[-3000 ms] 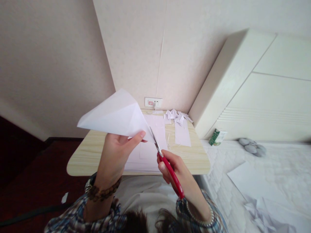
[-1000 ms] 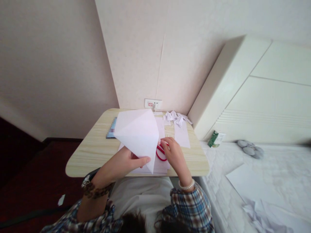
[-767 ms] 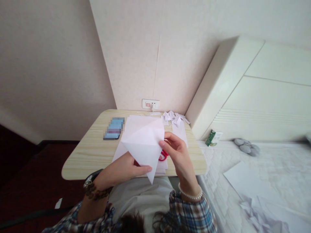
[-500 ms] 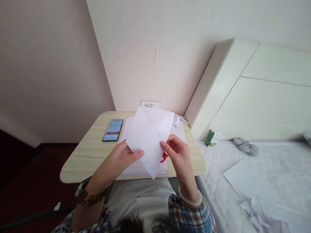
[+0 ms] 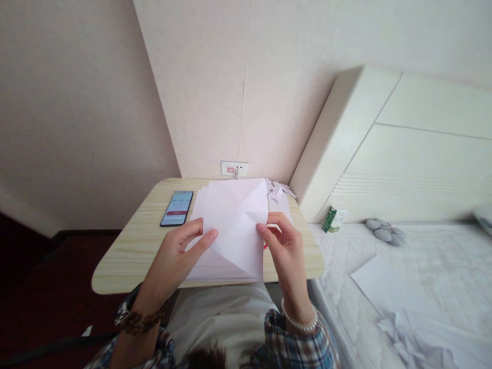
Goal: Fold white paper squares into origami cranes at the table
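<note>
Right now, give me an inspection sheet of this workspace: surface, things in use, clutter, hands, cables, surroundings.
Surface: light wood-grain table, partly covered by paper sheets.
Things in use: one creased sheet.
Clutter: phone at left; folded paper pieces at back right; red object, mostly hidden.
Hands: left hand and right hand each pinch one side of the creased sheet.
Cables: apparent plug at wall outlet; dark strip at lower left, cord or strap unclear.
Surroundings: mattress at right with carton, gray item and loose paper.

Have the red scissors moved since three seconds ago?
Yes: the red scissors have moved forward, nearer the wall socket, though only a sliver of handle shows beside the right hand.
</note>
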`<state>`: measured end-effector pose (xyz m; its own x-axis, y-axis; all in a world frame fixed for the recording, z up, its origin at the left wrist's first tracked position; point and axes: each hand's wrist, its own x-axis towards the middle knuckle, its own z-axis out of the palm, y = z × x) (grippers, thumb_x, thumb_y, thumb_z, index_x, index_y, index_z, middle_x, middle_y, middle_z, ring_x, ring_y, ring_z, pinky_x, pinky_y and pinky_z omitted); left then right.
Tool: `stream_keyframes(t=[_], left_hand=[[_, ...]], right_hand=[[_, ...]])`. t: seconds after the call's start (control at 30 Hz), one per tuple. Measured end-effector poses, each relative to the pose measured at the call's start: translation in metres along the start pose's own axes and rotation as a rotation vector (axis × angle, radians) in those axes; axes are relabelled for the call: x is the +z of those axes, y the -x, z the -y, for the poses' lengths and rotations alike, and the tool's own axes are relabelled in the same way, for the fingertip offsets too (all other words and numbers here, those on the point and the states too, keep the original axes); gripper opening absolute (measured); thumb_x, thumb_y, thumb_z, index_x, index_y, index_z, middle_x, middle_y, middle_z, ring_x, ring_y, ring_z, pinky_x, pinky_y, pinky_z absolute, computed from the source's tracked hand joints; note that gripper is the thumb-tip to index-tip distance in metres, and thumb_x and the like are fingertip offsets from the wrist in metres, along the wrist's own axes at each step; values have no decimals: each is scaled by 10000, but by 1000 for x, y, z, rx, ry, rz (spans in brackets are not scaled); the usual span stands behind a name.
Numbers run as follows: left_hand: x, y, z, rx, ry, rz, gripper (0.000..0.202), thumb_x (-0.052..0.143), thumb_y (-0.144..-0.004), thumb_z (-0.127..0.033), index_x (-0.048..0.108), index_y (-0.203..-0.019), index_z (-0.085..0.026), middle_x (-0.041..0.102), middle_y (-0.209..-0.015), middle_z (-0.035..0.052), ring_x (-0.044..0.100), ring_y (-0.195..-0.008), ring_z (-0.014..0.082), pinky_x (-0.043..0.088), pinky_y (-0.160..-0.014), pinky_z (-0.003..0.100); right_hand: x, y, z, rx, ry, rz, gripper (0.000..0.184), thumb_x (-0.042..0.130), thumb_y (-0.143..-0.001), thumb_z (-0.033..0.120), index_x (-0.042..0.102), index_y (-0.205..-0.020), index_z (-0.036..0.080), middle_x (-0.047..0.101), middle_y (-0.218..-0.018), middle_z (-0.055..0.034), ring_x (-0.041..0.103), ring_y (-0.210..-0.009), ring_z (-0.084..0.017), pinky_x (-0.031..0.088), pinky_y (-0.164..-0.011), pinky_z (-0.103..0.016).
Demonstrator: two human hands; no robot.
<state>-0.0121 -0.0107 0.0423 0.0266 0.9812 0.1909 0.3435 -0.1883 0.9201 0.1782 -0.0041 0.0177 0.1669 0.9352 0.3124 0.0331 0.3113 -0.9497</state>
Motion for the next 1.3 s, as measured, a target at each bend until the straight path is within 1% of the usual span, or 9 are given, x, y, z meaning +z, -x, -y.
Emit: stream_keyframes(t=[0.23,0.4,0.67,0.83,0.9,0.97,1.07,1.17,1.3], left_hand=[[1,0,7,-12,-63,-71,319,621,-783,-404,566,-547,-197,577,-606,-10,525,-624,160,409,-578,226],[3,-1,12,-10,-36,-71,337,624,-781,-403,537,-534,-191,569,-607,-13,522,-602,144,413,-578,224],[9,-1,5,-92,66,-104,321,678,-730,-403,526,-542,-191,519,-521,-34,435,-463,107,297,-418,198],[9,-3,9,-115,118,-145,332,648,-770,-406,480,-571,-201,448,-473,-60,419,-453,100,292,-424,192],[8,-4,13,-138,181,-184,311,654,-775,-434,514,-619,-205,435,-455,-71,409,-426,98,289,-412,193],[7,-4,17,-168,232,-194,291,661,-772,-461,559,-680,-205,452,-457,-76,394,-396,94,279,-392,195],[6,-4,18,-199,256,-195,308,668,-767,-481,561,-690,-203,457,-452,-80,383,-372,88,284,-376,191],[7,-4,16,-200,261,-192,340,696,-744,-483,531,-653,-200,430,-447,-83,408,-392,89,313,-392,183],[7,-4,12,-200,268,-190,351,751,-683,-482,560,-689,-188,460,-473,-76,428,-417,93,293,-385,180]], right_hand=[[-1,3,1,72,-31,6,131,657,-795,297,598,-726,202,583,-672,20,535,-652,-132,409,-592,-247],[-1,3,2,73,-53,-34,131,674,-776,296,606,-716,201,600,-669,22,534,-631,-127,407,-583,-241],[1,2,-1,119,-106,-15,153,677,-772,337,605,-775,202,620,-672,17,546,-610,-121,399,-513,-219],[-4,6,-3,47,-93,39,206,591,-862,322,544,-1046,242,539,-555,75,505,-509,-109,379,-472,-207],[-9,7,-4,-25,-65,152,266,549,-901,278,507,-1163,271,645,-703,34,600,-622,-123,466,-561,-223],[-15,9,-4,-129,31,319,363,508,-925,220,490,-1275,316,680,-1055,-40,659,-906,-150,531,-734,-262],[-20,10,-5,-325,302,471,500,526,-909,161,485,-1353,387,337,-1527,-38,366,-1392,-239,438,-1049,-400],[-21,11,-3,-460,527,429,517,574,-869,143,551,-1303,422,-19,-1620,79,46,-1495,-317,222,-1176,-543],[-19,13,1,-558,581,406,454,540,-873,126,657,-1166,451,-53,-1608,170,49,-1489,-329,157,-1188,-567]])
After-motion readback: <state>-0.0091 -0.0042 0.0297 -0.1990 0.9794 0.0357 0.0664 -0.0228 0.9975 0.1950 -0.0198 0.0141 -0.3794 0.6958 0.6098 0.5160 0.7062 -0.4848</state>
